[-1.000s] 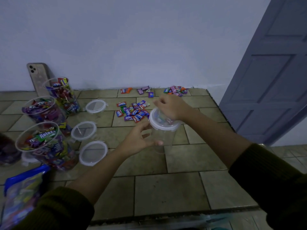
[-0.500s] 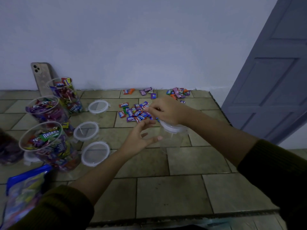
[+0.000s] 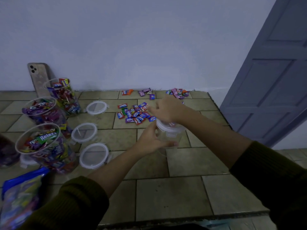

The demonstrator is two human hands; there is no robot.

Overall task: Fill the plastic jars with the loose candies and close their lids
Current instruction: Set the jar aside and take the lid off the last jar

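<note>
The left hand [image 3: 150, 141] grips a clear, seemingly empty plastic jar [image 3: 169, 139] on the tabletop [image 3: 182, 193], just beside the loose candies [image 3: 134, 114]. The right hand [image 3: 166, 110] covers its white lid [image 3: 172, 129]; whether it grasps is unclear. Prying unevenly could tip this light jar.

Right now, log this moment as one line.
left hand grips jar | right hand over its lid, grip unclear | candies loose | three filled jars unlidded

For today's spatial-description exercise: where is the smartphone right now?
In the head view, the smartphone leans against the wall at far left, just behind the rearmost candy-filled jar.
</note>
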